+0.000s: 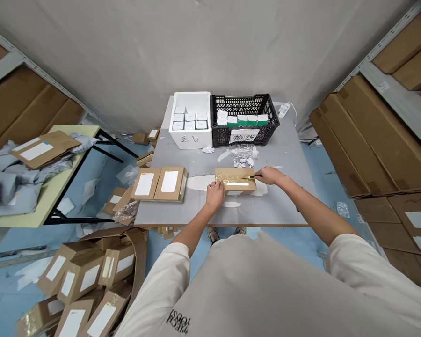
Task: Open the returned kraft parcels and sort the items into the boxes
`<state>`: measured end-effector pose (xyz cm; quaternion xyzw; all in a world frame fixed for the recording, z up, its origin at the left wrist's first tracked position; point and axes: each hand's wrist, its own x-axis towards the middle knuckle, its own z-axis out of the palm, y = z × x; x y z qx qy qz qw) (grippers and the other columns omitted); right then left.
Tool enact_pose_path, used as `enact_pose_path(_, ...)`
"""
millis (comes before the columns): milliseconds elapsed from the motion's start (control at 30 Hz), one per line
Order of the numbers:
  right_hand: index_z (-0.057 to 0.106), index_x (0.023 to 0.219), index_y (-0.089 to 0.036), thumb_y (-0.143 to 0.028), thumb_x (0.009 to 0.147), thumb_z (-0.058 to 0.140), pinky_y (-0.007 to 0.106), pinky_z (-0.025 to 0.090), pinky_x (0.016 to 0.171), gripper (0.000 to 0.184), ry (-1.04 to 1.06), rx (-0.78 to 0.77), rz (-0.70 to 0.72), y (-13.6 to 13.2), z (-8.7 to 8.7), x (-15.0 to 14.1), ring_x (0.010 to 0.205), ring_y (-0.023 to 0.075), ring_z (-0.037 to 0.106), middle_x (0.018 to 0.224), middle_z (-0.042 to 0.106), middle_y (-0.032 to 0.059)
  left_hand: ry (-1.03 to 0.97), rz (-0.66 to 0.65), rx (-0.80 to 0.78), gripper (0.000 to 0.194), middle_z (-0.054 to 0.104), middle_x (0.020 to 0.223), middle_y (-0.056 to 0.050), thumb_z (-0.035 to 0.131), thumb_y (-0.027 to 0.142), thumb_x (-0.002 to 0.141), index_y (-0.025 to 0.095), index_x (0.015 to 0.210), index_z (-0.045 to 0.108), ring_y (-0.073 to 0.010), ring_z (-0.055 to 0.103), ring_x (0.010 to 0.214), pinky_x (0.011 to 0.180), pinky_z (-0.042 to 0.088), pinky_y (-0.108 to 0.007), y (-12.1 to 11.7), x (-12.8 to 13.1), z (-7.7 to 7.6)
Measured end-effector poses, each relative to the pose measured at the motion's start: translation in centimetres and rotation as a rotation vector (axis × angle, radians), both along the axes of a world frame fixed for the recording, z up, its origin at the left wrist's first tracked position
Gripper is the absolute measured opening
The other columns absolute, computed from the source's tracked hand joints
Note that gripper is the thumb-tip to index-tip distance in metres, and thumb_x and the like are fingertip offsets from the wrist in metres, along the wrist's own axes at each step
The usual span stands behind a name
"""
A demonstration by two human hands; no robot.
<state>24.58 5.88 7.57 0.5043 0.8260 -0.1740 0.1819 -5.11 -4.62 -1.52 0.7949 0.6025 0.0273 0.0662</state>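
A taped cardboard box (236,174) lies on the grey table in front of me, with clear tape along its top. Gripped in my right hand (267,175) is a box cutter (251,177) with a black and yellow handle, its tip at the tape near the box's right end. My left hand (215,194) rests against the box's left front corner, fingers bent over the edge. What the left fingertips press on is partly hidden. To the left sit two closed cardboard boxes (170,181) with white labels, side by side.
A white foam box (190,139) and a black plastic crate (220,138) holding small cartons stand at the back. Crumpled paper (243,162) and bubble wrap (243,150) lie before them. A large carton (142,252) full of parcels stands on the floor at left. Shelves flank both sides.
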Motion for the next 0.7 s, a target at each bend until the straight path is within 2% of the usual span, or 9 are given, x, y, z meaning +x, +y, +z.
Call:
enact_pose_path(367,0.081,0.111,-0.028,-0.042,0.097,0.049,0.032,0.041,0.074,0.038,-0.018,-0.016,-0.030,0.1,0.4,5.6,0.093,0.0274,0.068,0.101,0.078,0.0105,0.053,0.020,-0.023,0.048,0.058,0.132,-0.019,0.041,0.029,0.103,0.016,0.149,0.048,-0.0329,0.051,0.122,0.100,0.041,-0.046,0.4,0.8,0.5)
enact_pose_path(533,0.083,0.100,-0.027,-0.043,0.093,0.057,0.033,0.040,0.070,0.032,0.002,-0.006,-0.119,0.3,-0.2,8.8,0.085,0.0270,0.068,0.093,0.078,0.0119,0.050,0.044,-0.043,0.045,0.057,0.131,-0.018,0.043,0.029,0.103,0.018,0.146,0.048,-0.0324,0.051,0.122,0.102,0.040,-0.044,0.4,1.1,1.0)
enact_pose_path(700,0.081,0.100,-0.025,-0.046,0.096,0.054,0.029,0.041,0.068,0.034,0.202,-0.007,-0.219,-0.5,-1.4,11.5,0.079,0.0226,0.067,0.086,0.078,0.0062,0.008,0.070,-0.050,0.040,0.054,0.134,-0.016,0.050,0.021,0.097,0.020,0.137,0.053,-0.0318,0.049,0.126,0.105,0.038,-0.044,1.3,2.7,1.7)
